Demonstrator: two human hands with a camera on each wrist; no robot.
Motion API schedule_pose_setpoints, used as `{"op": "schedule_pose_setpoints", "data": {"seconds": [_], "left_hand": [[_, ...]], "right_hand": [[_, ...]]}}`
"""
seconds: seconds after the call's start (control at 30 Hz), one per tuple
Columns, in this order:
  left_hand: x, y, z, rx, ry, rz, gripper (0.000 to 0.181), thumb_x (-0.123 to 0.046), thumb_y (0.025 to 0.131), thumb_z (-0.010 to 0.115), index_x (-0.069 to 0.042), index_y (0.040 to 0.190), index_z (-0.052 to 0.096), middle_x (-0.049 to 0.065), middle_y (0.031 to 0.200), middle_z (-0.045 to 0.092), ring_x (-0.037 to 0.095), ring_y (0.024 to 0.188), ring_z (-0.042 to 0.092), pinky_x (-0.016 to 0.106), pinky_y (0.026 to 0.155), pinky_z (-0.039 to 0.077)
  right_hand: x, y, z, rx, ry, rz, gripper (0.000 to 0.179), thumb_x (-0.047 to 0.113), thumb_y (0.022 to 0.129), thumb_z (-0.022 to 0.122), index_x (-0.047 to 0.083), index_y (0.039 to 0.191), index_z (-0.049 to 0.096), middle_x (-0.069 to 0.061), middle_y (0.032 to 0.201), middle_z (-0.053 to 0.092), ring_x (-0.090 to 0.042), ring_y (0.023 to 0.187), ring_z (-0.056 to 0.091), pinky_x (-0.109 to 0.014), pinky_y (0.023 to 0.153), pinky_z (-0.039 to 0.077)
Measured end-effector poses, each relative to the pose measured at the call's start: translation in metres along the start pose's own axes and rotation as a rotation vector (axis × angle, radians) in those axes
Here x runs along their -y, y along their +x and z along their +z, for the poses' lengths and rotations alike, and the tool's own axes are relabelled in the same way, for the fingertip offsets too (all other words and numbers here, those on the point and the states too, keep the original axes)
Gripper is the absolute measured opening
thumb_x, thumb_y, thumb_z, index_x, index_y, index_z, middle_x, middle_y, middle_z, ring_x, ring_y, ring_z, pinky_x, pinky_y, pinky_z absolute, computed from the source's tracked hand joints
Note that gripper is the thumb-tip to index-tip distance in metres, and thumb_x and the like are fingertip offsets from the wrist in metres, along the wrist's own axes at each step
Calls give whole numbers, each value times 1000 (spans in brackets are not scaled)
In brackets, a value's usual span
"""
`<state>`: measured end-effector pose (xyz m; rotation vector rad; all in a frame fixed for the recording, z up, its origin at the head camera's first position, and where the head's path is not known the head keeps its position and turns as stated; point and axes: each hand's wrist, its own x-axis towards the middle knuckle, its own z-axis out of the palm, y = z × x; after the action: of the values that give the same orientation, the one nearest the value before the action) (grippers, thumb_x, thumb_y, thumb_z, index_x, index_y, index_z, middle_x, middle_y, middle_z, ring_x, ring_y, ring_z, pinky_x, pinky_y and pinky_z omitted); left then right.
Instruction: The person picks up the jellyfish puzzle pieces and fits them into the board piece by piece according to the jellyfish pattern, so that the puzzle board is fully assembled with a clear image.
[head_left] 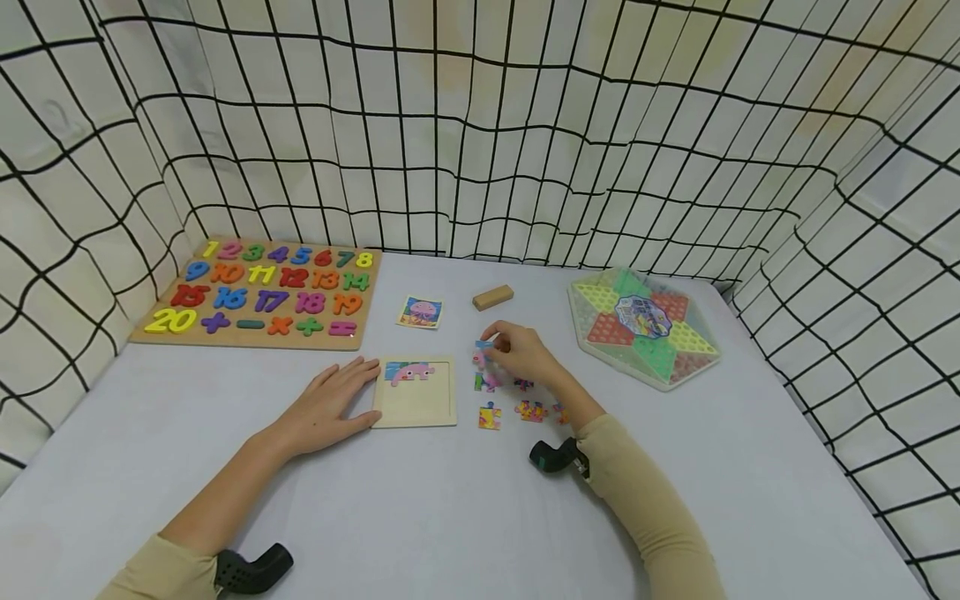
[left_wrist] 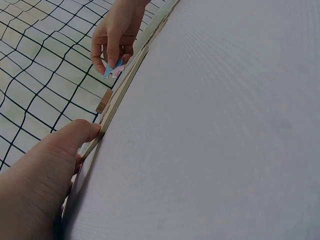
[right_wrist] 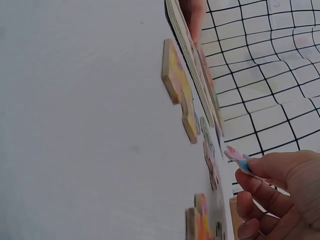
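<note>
A square wooden puzzle tray (head_left: 415, 407) lies flat, with joined pieces showing a pink animal's head (head_left: 411, 373) along its top. My left hand (head_left: 330, 410) rests beside the tray, fingers extended, with its fingertips and thumb touching the left edge. Thumb contact with the tray's edge also shows in the left wrist view. Between thumb and fingertips, my right hand (head_left: 522, 352) pinches a blue and pink jigsaw piece (right_wrist: 240, 159), held just above the table. Loose jigsaw pieces lie below that hand, among them a yellow one (head_left: 490, 417) and an orange-pink one (head_left: 532, 411).
Behind the tray are a picture card (head_left: 420, 312) and a wooden block (head_left: 492, 297). A colourful number board (head_left: 255, 287) stands back left; a hexagonal board game box (head_left: 645, 327) lies back right. Black netting (head_left: 435, 125) borders the white table (head_left: 420, 517).
</note>
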<state>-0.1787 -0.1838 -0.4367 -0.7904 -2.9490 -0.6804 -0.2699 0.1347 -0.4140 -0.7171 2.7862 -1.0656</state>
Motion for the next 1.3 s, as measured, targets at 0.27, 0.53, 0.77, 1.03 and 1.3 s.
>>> {"op": "schedule_pose_setpoints", "data": {"seconds": [0.27,0.53,0.77,1.03,1.3], "left_hand": [[1,0,1,3,3,3,73,-47,86,57,-2,139,36,13,146,31,29,137,17,49,109,8],[1,0,0,9,6,3,73,-47,86,57,-2,139,36,13,146,31,30,137,17,49,109,8],[1,0,0,10,2,-2,73,-47,86,58,-2,139,36,12,146,31,29,137,17,49,109,7],[1,0,0,11,1,-4,73,-47,85,58,-2,139,36,12,145,32,29,137,17,49,109,8],[2,0,0,6,6,-4,73,-47,85,58,-2,139,36,13,145,32,29,137,18,49,109,8]], "right_hand": [[7,5,7,10,8,-64,18,15,88,60,10,106,59,1,73,55,-11,58,45,-21,51,37],[17,8,14,51,41,-82,19,17,89,59,10,107,58,1,76,57,-12,60,48,-21,52,40],[23,10,20,76,45,-107,18,17,89,61,11,106,59,2,76,58,-11,59,48,-20,51,40],[27,12,31,101,47,-120,18,19,88,62,9,104,59,3,75,59,-9,56,47,-18,48,39],[34,13,38,98,53,-103,16,18,88,62,11,103,60,3,76,60,-10,59,47,-19,50,38]]}}
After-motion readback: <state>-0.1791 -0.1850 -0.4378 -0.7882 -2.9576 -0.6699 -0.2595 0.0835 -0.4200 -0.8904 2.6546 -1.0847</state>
